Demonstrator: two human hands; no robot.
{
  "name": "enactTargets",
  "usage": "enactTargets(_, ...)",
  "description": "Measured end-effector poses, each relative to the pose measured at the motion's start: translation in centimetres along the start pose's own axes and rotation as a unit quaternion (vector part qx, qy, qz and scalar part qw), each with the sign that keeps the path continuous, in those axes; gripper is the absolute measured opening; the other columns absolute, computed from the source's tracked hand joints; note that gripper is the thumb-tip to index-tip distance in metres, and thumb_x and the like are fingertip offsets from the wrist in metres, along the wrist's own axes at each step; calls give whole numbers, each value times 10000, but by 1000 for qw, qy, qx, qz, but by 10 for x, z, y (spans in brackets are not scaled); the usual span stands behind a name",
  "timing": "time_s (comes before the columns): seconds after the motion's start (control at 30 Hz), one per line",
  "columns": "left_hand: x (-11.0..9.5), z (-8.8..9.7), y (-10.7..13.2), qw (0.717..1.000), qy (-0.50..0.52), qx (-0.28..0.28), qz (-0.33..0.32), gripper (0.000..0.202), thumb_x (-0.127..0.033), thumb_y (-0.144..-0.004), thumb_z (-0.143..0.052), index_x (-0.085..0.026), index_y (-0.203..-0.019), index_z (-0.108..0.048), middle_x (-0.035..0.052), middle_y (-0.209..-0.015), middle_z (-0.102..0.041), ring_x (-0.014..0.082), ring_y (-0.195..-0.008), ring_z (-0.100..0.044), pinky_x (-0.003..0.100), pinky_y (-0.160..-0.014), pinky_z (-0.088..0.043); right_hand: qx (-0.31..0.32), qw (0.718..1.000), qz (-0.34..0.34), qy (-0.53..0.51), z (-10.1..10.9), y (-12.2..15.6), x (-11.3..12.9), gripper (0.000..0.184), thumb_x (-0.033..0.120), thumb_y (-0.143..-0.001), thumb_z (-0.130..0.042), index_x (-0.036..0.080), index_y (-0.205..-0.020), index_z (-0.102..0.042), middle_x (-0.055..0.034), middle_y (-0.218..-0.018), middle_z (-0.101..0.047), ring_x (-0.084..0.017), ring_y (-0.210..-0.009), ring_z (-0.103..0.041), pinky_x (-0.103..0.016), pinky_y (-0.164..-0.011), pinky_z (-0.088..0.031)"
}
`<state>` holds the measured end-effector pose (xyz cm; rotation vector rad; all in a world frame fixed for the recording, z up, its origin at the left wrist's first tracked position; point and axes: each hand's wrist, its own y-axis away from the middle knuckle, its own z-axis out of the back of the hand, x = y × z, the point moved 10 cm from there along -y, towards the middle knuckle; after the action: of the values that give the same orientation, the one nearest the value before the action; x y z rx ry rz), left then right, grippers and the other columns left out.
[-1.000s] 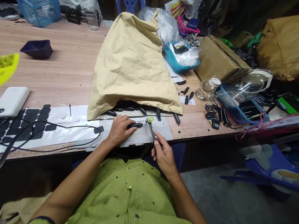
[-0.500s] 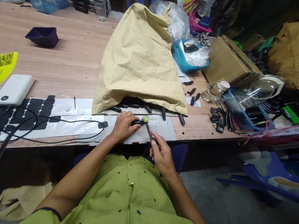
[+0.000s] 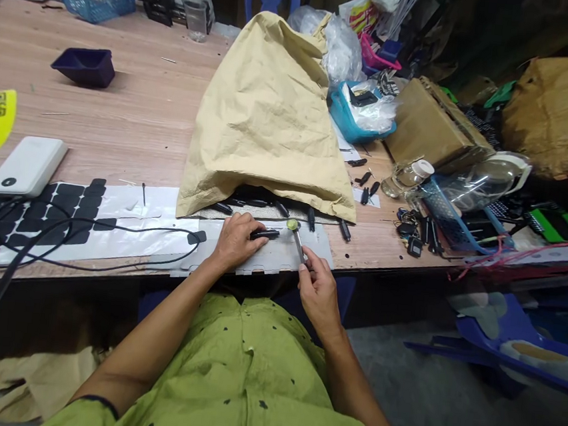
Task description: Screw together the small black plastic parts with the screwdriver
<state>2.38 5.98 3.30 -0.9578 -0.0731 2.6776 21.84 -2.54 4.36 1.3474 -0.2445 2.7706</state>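
My left hand (image 3: 237, 240) rests on the light grey sheet (image 3: 279, 259) at the table's front edge, its fingers closed on a slim black handle-like piece (image 3: 269, 234) that points right. My right hand (image 3: 318, 284) grips the metal shaft of a small hammer (image 3: 298, 244). Its head has a round yellow-green face and is held to the right of the black piece, apart from it. Similar black pieces (image 3: 311, 219) stick out from under the open end of a large tan bag (image 3: 273, 118) just beyond my hands.
A black cable (image 3: 131, 230) loops over black patches on white sheeting at left, beside a white power bank (image 3: 28, 165). A dark purple tray (image 3: 84, 66) sits farther back. To the right are a turquoise basket (image 3: 355, 129), a jar (image 3: 408, 178) and a blue basket (image 3: 452, 216).
My right hand has drawn the hammer to the right, off the end of the black piece. My left hand keeps its hold in nearly the same spot.
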Motion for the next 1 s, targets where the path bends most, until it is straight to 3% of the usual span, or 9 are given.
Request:
enactTargets(0.1, 1, 1, 0, 1000, 2, -3, -2, 164, -347, -852, -715, -259, -980, -765, 35, -875, -648, 244, -922, -541, 394, -868, -430, -41, 994, 0, 98, 10, -2, -6, 416, 277, -910, -496, 237, -1261, -716, -77, -985, -607, -198, -838, -616, -326, -777, -551)
enactTargets(0.23, -3, 9, 3, 999, 31, 10, -20, 178, -369, -833, -730, -253, -963, -767, 33, -878, -656, 238, -913, -535, 398, -892, -425, -40, 987, -16, 153, 5, 0, -10, 427, 274, -919, -464, 255, -1250, -734, -72, -966, -573, -199, -802, -603, -311, -734, -530)
enactTargets(0.4, -32, 6, 28, 982, 73, 106, -139, 157, -335, -769, -785, -272, -913, -780, 54, -1078, -663, 255, -1046, -546, 433, -999, -393, -37, 986, -17, 164, 2, 3, -8, 442, 270, -938, -441, 260, -1281, -721, -71, -971, -576, -199, -810, -618, -301, -722, -518)
enactTargets(0.57, -52, -10, 55, 960, 26, 171, -221, 163, -253, -738, -793, -289, -897, -782, 65, -1309, -628, 329, -1245, -498, 502, -1073, -360, -42, 984, -4, 172, 3, 4, -5, 431, 255, -940, -454, 274, -1283, -715, -63, -963, -580, -186, -804, -622, -269, -689, -506)
enactTargets(0.73, -56, -16, 59, 956, -8, 173, -237, 212, -256, -722, -824, -274, -927, -774, 90, -1412, -580, 357, -1293, -470, 537, -1077, -359, -49, 981, 4, 186, 3, 4, -3, 438, 254, -944, -434, 272, -1278, -717, -63, -964, -585, -186, -792, -623, -273, -675, -503)
enactTargets(0.87, -53, -10, 54, 959, 22, 167, -227, 257, -372, -738, -823, -287, -974, -764, 74, -1365, -616, 336, -1264, -503, 506, -1077, -378, -53, 981, 13, 187, 3, 5, -2, 432, 253, -944, -438, 278, -1271, -719, -57, -952, -588, -182, -795, -624, -266, -674, -503)
enactTargets(1.0, -21, 26, 25, 990, -15, 50, -132, 218, -324, -920, -594, -245, -1067, -735, 86, -1170, -685, 276, -1071, -590, 454, -966, -452, -47, 982, 6, 183, 3, 4, -3, 432, 245, -941, -442, 272, -1273, -718, -58, -962, -587, -180, -801, -626, -263, -685, -508)
